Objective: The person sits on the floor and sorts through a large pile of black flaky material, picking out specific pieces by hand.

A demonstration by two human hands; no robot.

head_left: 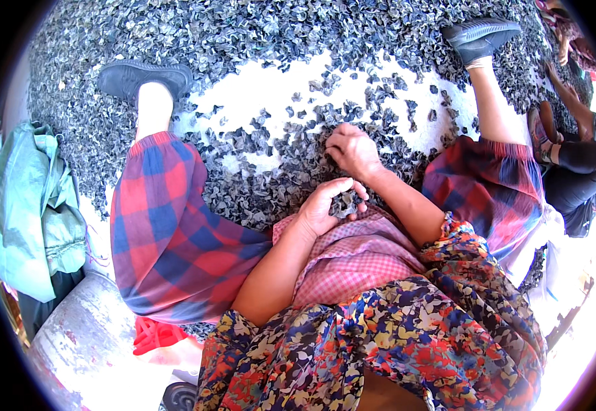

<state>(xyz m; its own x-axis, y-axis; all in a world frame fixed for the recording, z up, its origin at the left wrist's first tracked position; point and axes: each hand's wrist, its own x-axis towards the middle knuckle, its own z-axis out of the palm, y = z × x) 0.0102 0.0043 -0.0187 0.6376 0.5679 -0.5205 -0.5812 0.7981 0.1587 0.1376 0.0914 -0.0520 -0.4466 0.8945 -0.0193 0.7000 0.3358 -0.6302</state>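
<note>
My left hand (pixel 320 211) is cupped, palm up, above my lap, its fingers curled around a few dark, crinkled pieces of what looks like dried black fungus (pixel 343 203). Just beyond it, my right hand (pixel 358 152) reaches down to a loose heap of the same fungus (pixel 270 185) between my legs. Its fingers are bent and pressed together; whatever is under the fingertips is hidden. A pink checked apron (pixel 359 253) covers my lap close below the left hand.
A thick layer of dark fungus (pixel 243 34) spreads beyond my feet, with a bright white patch (pixel 243 89) thinly scattered with pieces. Green sacking (pixel 30 205) lies at the left beside a pale cylindrical object (pixel 92 335). Other people sit at the right, one in dark trousers (pixel 575 178).
</note>
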